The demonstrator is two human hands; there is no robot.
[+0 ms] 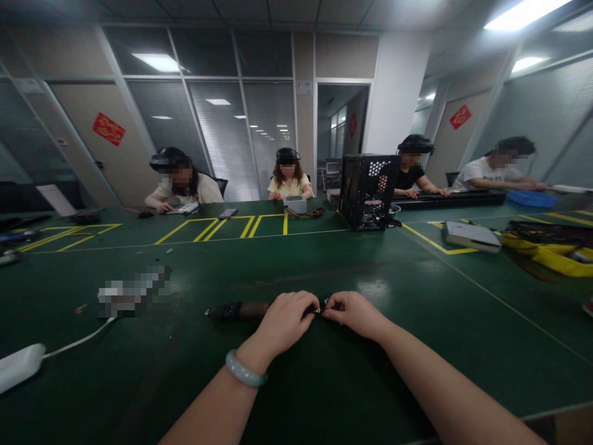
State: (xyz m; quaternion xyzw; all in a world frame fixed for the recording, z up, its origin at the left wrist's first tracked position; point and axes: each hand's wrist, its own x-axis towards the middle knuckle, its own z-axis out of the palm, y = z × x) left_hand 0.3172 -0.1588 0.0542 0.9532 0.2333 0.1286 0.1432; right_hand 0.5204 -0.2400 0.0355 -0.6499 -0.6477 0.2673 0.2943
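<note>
A dark electric screwdriver [245, 311] with a black nose and a brownish barrel lies on the green table, its narrow tip pointing left. Over its right end curls my left hand [290, 316], fingers and thumb closed on it and hiding that part. A green bracelet [245, 369] circles the left wrist. Just to the right, my right hand [356, 315] pinches something small and dark at the tool's end; its kind is hidden by the fingers. Between both sets of fingertips shows a tiny shiny metal part [317, 311].
A blurred-out device [132, 293] with a white cable lies left, near a white block [21, 366]. Farther back stand a black computer case [368, 191] and a grey power supply [295, 204]. At right are a silver box [471, 236] and a yellow tray [563, 259]. Several people sit opposite.
</note>
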